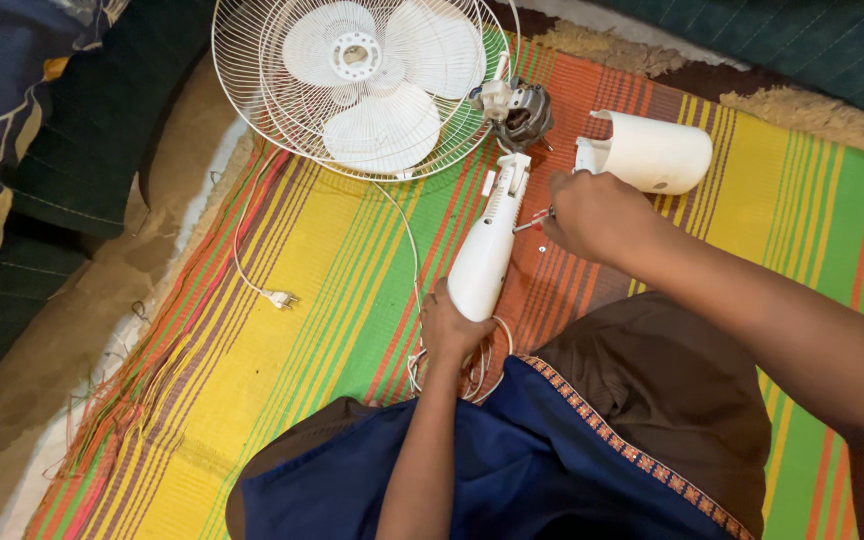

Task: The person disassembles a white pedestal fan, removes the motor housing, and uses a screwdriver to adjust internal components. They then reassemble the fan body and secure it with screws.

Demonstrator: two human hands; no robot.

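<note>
On the striped mat [282, 240], a white fan neck [487, 245] lies just below the round fan cage [357, 85]. Left hand [449, 328] grips the neck's lower end, fingers wrapped around it. Right hand [592, 213], just right of the neck, is closed on a thin screwdriver [533, 222] whose tip touches the neck. A white motor cover [652, 152] lies right of the neck, the bare motor [517, 110] above it.

Striped woven mat [352, 260] laid on the floor.
A caged white fan head [362, 80] is seen on it; below-left lies a plug [280, 298], right a white housing [657, 152], probably plastic.
</note>
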